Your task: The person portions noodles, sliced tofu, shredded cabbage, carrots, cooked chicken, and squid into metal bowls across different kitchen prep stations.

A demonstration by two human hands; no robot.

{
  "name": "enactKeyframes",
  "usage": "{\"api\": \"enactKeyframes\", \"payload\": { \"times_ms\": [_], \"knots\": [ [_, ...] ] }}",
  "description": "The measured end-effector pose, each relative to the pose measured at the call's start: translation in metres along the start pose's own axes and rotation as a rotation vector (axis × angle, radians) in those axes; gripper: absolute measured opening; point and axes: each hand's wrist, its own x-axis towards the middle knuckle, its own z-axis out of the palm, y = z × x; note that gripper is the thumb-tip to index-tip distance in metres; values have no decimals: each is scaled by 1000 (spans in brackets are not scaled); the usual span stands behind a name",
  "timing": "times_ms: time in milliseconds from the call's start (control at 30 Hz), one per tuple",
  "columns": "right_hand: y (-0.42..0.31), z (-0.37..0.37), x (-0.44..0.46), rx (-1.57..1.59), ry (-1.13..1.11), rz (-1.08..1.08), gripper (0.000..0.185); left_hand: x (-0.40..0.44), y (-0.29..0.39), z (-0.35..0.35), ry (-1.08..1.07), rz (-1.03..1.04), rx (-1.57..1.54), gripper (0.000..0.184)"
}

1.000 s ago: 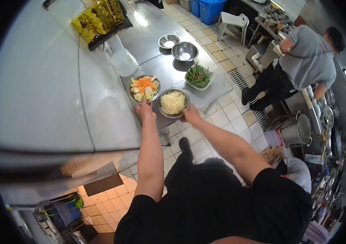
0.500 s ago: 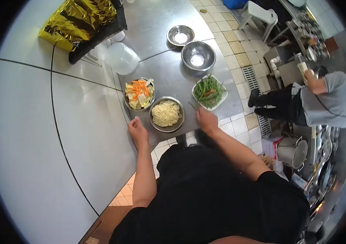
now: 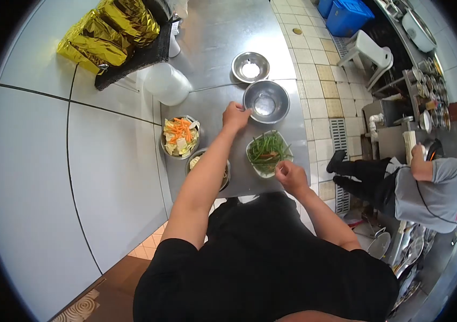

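My left hand has its fingers closed on the left rim of the larger empty metal bowl. Behind that bowl stands a smaller metal bowl. My right hand is pinched at the near right edge of the white dish of green stalks; what lies between its fingertips is too small to name. The bowl of cabbage and carrot strips stands at the left. My left forearm partly hides the bowl of noodles.
A translucent container and gold foil packages are on the left. The steel table meets a tiled floor. At the right, a person in grey works at the stove, with a white stool behind.
My left hand has moved from beside the noodle bowl, across it, to the larger metal bowl. My right hand has shifted to the edge of the green stalks' dish. The view has shifted too.
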Motion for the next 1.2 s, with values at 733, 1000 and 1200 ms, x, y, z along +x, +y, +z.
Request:
{"api": "enactKeyframes", "payload": {
  "times_ms": [733,1000,1200],
  "knots": [
    [-95,-29,277,692,-135,26,28,-96,-16,-120,229,-217,-577,12],
    [-55,-64,185,394,-191,12,33,-163,-23,-122,67,-149,-932,14],
    [43,-46,151,196,-818,182,28,-265,-83,-154,141,-236,-892,26]
  ]
}}
